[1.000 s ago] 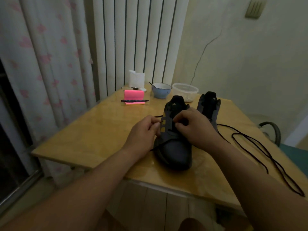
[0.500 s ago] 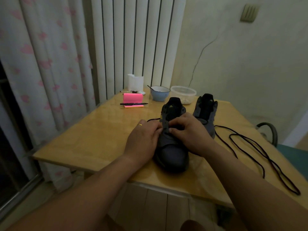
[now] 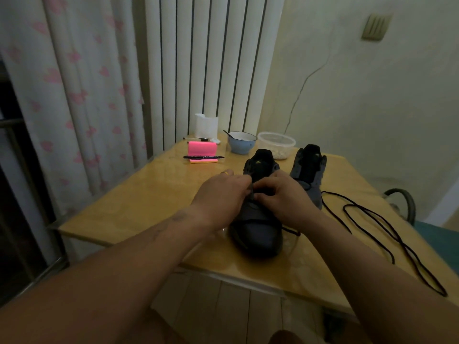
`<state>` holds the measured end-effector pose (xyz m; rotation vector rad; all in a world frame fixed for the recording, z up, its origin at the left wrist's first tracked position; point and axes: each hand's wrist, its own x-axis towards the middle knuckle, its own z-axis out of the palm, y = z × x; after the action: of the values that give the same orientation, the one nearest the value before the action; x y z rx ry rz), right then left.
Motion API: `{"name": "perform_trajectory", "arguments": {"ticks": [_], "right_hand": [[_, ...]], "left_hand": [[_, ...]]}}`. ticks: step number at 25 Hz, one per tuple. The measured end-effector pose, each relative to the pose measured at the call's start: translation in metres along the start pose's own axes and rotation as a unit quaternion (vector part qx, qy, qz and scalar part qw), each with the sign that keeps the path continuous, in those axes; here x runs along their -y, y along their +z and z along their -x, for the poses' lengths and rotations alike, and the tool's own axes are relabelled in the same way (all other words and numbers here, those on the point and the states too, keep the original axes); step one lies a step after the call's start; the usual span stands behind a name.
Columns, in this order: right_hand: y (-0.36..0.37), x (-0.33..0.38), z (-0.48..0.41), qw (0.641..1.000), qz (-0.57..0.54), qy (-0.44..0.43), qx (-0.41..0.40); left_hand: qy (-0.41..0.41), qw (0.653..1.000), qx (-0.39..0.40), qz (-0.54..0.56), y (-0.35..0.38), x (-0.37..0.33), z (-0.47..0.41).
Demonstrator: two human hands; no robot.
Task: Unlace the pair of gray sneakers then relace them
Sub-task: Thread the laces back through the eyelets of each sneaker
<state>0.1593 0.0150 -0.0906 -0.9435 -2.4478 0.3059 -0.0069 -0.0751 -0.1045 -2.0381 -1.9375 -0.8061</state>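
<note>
The near gray sneaker (image 3: 258, 234) stands on the bench (image 3: 149, 202) close to its front edge, with the toe toward the person. Both hands meet over its eyelets. The left hand (image 3: 221, 194) and the right hand (image 3: 285, 197) have curled fingers and pinch the black lace (image 3: 251, 192) between them. Which eyelet it passes through is not clear in the dim light. The second sneaker (image 3: 310, 167) stands just behind, to the right. A loose lace (image 3: 344, 209) lies on the bench beside it.

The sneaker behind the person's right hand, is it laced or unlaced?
Unlaced, as far as visible: no lace crosses the far sneaker, and a loose black lace lies spread on the table beside it.
</note>
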Motion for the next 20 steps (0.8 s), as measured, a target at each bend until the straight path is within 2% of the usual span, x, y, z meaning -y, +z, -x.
{"name": "perform_trajectory", "arguments": {"ticks": [2, 5, 8, 12, 15, 18, 20], "right_hand": [[-0.002, 0.002, -0.001, 1.0, 0.001, 0.0, 0.004], [-0.004, 0.007, -0.004, 1.0, 0.016, 0.007, 0.02], [-0.008, 0.01, -0.004, 0.999, -0.007, 0.027, 0.025], [-0.01, 0.015, -0.002, 0.998, -0.044, 0.034, 0.02], [-0.015, 0.018, 0.0, 0.989, -0.12, 0.09, -0.011], [-0.03, 0.011, 0.0, 0.937, -0.281, 0.2, -0.047], [-0.039, 0.008, 0.003, 0.894, -0.37, 0.238, -0.082]], "left_hand": [[-0.082, 0.988, 0.003, 0.127, 0.008, 0.003, 0.003], [-0.169, 0.946, -0.002, 0.276, 0.015, 0.005, 0.011], [-0.185, 0.956, -0.013, 0.229, 0.02, 0.001, 0.029], [-0.208, 0.95, -0.054, 0.229, 0.031, 0.006, 0.036], [-0.22, 0.949, -0.065, 0.218, 0.032, 0.009, 0.034], [-0.234, 0.947, -0.053, 0.213, 0.033, 0.008, 0.034], [-0.242, 0.946, -0.033, 0.213, 0.032, 0.007, 0.032]]}}
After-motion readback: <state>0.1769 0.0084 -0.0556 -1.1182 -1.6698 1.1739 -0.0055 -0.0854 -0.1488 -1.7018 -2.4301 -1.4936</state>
